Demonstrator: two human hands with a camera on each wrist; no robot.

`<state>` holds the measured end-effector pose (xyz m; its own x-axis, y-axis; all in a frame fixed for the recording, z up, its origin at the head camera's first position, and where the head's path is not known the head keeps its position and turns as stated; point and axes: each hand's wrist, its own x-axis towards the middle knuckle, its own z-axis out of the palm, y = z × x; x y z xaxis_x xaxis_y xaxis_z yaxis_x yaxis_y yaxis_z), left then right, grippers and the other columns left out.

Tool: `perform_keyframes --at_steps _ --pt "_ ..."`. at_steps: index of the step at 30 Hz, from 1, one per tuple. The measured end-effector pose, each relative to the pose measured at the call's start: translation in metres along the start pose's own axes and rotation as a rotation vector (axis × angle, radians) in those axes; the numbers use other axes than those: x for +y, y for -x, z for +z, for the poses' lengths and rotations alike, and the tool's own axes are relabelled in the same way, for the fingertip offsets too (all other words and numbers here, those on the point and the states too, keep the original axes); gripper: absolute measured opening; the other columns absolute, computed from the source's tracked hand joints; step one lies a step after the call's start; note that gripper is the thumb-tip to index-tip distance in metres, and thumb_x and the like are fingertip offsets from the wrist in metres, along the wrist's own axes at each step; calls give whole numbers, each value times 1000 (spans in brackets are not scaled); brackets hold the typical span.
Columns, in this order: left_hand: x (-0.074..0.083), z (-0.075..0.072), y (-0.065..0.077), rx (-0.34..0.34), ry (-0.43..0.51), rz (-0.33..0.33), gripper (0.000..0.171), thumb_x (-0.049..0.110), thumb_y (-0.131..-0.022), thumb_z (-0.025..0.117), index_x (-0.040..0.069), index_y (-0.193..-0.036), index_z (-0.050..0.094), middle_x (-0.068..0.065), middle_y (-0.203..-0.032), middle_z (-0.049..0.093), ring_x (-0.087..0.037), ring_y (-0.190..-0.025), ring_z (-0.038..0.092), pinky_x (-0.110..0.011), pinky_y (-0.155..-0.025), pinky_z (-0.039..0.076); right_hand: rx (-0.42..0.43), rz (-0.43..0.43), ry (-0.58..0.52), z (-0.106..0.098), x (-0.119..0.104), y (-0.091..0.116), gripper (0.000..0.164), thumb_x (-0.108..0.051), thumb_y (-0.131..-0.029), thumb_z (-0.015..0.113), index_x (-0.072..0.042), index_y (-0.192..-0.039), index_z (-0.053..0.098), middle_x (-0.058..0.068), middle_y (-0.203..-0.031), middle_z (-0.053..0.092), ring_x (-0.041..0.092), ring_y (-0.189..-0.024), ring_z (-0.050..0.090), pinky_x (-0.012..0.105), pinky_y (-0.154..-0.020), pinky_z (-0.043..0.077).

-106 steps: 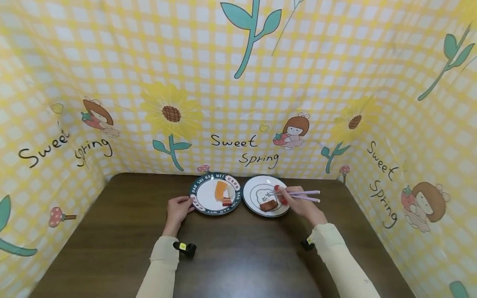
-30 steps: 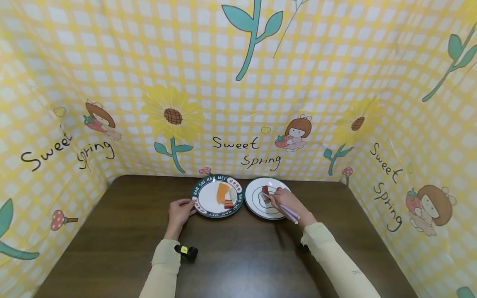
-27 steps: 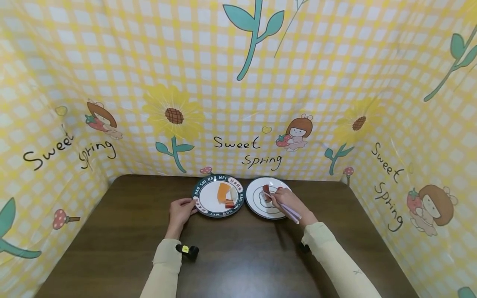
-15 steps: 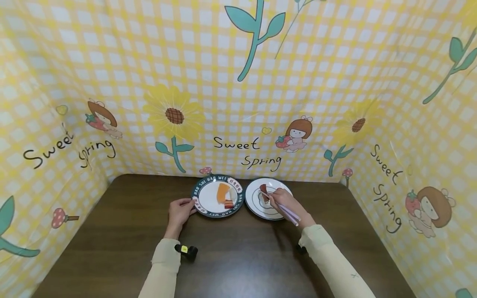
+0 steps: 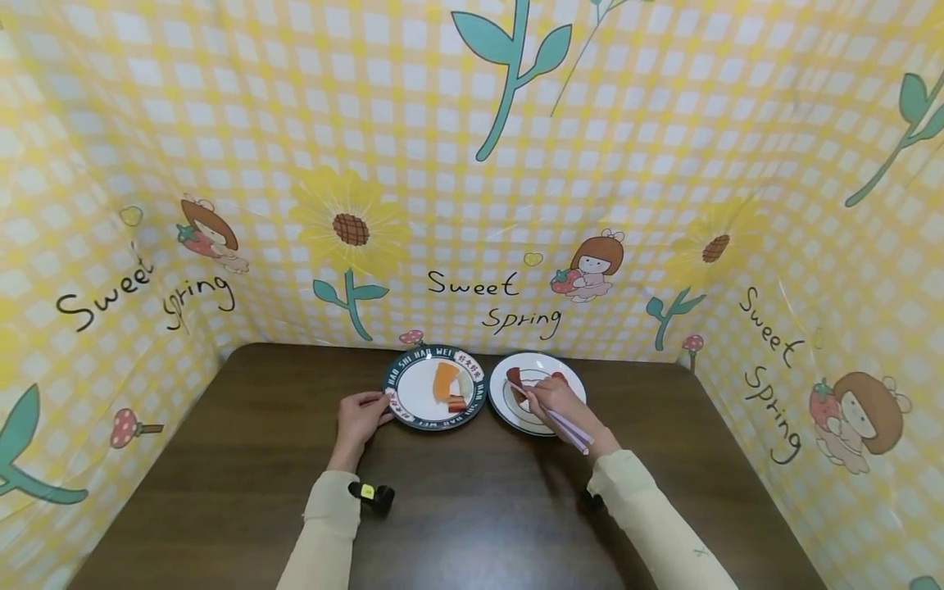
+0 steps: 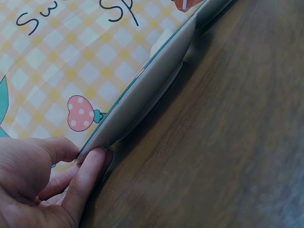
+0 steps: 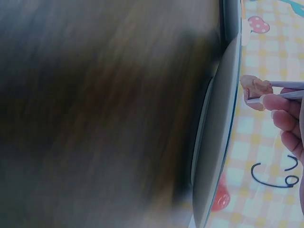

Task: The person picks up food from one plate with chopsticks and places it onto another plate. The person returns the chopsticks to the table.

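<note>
My left hand (image 5: 360, 422) pinches the left rim of a green-rimmed plate (image 5: 399, 378), thumb on top and fingers beneath, as the left wrist view (image 6: 78, 183) shows. On that plate lie an orange slice-like piece (image 5: 444, 382), a whitish piece (image 5: 465, 383) and a red-and-white striped piece (image 5: 457, 404). In my right hand (image 5: 566, 406) is a pair of pale purple chopsticks (image 5: 574, 432). Their tips hold a reddish-brown piece of meat (image 5: 514, 376), raised above the white plate's rim in the right wrist view (image 7: 255, 88). My hand covers part of the white plate (image 5: 501, 407).
A red, round item (image 7: 221, 195) shows at the white plate's edge, largely behind my right hand in the head view. Both plates stand side by side near the back of the brown table (image 5: 457, 500). A yellow checked cloth (image 5: 398, 123) encloses the back and sides.
Earlier the meat lay on the white plate with the chopsticks pointing right. Now it is between the chopstick tips and has shifted left toward the green-rimmed plate. The left hand stays put.
</note>
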<state>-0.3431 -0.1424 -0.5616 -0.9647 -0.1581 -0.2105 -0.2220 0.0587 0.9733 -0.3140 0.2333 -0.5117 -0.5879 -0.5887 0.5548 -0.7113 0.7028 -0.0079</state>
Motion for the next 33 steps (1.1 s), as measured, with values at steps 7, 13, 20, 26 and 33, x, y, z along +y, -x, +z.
perform_keyframes --at_steps 7,13,20,26,33 --pt "0 -1 -2 -11 30 11 40 13 -101 64 -13 -131 59 -29 -126 61 -10 -84 70 -22 -74 63 8 -42 -42 3 -10 -10 12 0 -92 63 3 -96 74 9 -85 73 25 -83 67 40 -80 57" --pt "2 -4 -1 -9 32 14 41 13 -100 65 -13 -131 59 -30 -126 61 -9 -82 70 -21 -73 63 -34 -15 -60 5 -17 -16 15 -3 -95 60 1 -98 74 8 -85 72 25 -83 66 41 -81 57" --pt "3 -4 0 2 21 15 40 14 -100 66 -11 -130 60 -30 -124 63 -9 -81 70 -21 -72 62 -52 12 -104 5 -24 -24 15 -3 -97 59 0 -97 73 7 -86 72 25 -86 66 41 -84 57" --pt "4 -2 0 7 29 16 39 12 -99 66 -12 -129 61 -31 -124 63 -9 -81 70 -20 -72 62 -70 26 -123 3 -34 -31 18 -7 -99 58 -1 -102 74 6 -87 70 22 -84 63 38 -81 57" --pt "2 -1 2 14 44 32 39 12 -99 67 -13 -128 61 -31 -122 64 -5 -77 69 -19 -70 62 -101 -8 -172 10 -42 -41 22 -8 -102 53 0 -104 73 3 -87 70 19 -84 62 36 -82 55"
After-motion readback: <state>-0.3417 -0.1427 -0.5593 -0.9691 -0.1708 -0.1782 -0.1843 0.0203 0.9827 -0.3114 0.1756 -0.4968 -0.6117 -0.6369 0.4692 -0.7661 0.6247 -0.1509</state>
